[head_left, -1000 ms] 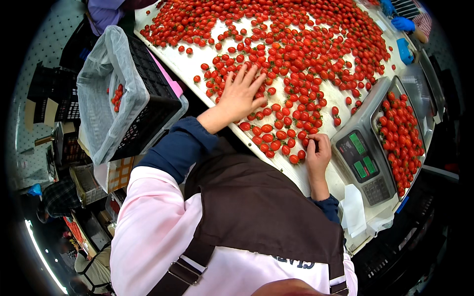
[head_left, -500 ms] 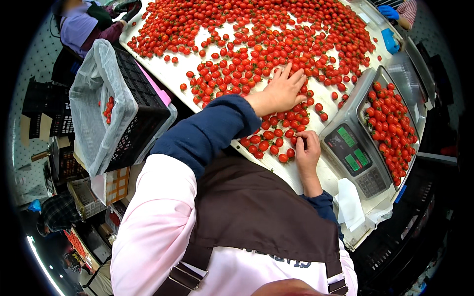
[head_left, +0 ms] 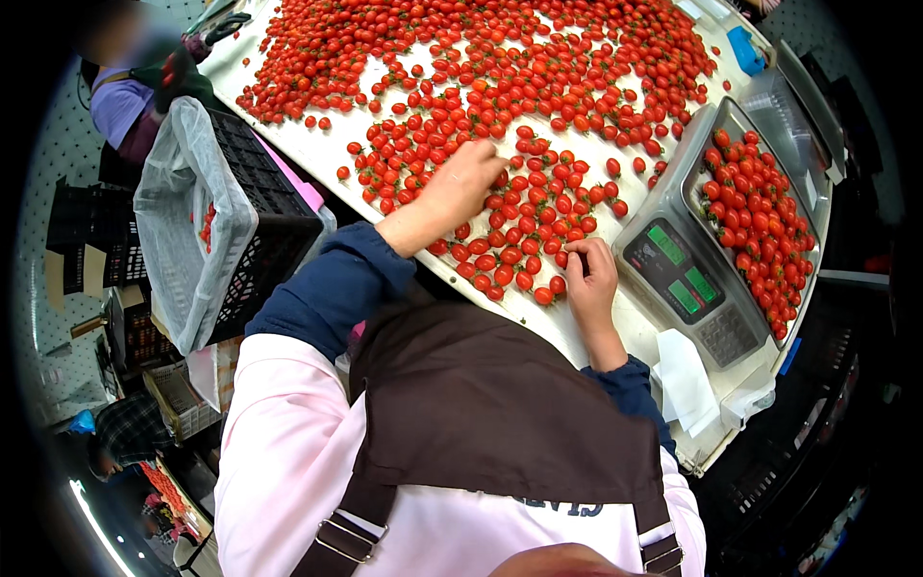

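Apron: a dark brown apron (head_left: pixel 500 413) is worn over a pale pink top, lower centre.
Right hand: the right hand (head_left: pixel 593 274) is rested by the near tomatoes, fingers bent; whether one is pinched cannot be made out.
Left hand: the left hand (head_left: pixel 460 188) is held palm-down over tomatoes at centre, fingers curled (the fingertips are partly hidden, so a grip cannot be confirmed).
Near tomatoes: loose red tomatoes (head_left: pixel 519 236) are spread between and around both hands.
Table: the white table (head_left: pixel 303 142) is left bare in patches.
Paper: white paper (head_left: pixel 687 385) is laid below the scale.
Scale: a grey scale (head_left: pixel 663 279), its panels lit green, is topped by a tomato-filled tray at right.
Crate: a black crate (head_left: pixel 279 183) is lined with clear plastic at left.
Heap: more tomatoes are massed across the top.
Room: a co-worker (head_left: pixel 125 106) is seen upper left; a tiled floor (head_left: pixel 58 144) is shown beyond.
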The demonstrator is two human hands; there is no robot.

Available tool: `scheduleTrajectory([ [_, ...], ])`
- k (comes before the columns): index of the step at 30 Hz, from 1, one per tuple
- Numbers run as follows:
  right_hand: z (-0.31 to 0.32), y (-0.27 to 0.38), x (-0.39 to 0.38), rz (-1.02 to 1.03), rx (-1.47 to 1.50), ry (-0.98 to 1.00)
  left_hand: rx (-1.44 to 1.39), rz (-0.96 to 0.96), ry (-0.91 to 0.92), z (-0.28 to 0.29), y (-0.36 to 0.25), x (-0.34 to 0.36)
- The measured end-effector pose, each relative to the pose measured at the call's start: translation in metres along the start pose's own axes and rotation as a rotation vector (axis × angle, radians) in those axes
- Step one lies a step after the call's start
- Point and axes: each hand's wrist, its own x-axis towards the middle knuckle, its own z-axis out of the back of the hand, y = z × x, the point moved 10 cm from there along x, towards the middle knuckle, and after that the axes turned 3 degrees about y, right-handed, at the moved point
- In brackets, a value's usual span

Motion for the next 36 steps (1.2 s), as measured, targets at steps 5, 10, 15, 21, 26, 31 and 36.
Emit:
scheduleTrajectory([
  [5,0.000,-0.004,-0.001,-0.008,-0.016,-0.001,-0.098,0.171,-0.127,0.018,0.025,0.008],
  [10,0.000,-0.004,-0.001,0.035,-0.046,0.009,-0.050,0.219,-0.055,0.023,0.017,0.021],
  [15,0.000,-0.005,-0.001,0.028,-0.035,0.010,-0.012,0.235,-0.017,0.010,0.009,0.034],
  [21,0.003,-0.001,-0.001,0.019,-0.011,-0.023,0.025,0.042,-0.208,0.012,-0.014,0.042],
  [26,0.000,-0.003,0.000,0.004,0.009,-0.008,0.072,-0.060,-0.149,-0.002,-0.039,0.004],
  [31,0.002,-0.002,-0.001,0.004,0.007,-0.027,0.138,-0.055,0.180,-0.047,-0.068,-0.045],
  [36,0.004,-0.004,-0.009,-0.029,-0.006,-0.026,0.178,-0.032,0.198,-0.042,-0.063,-0.057],
])
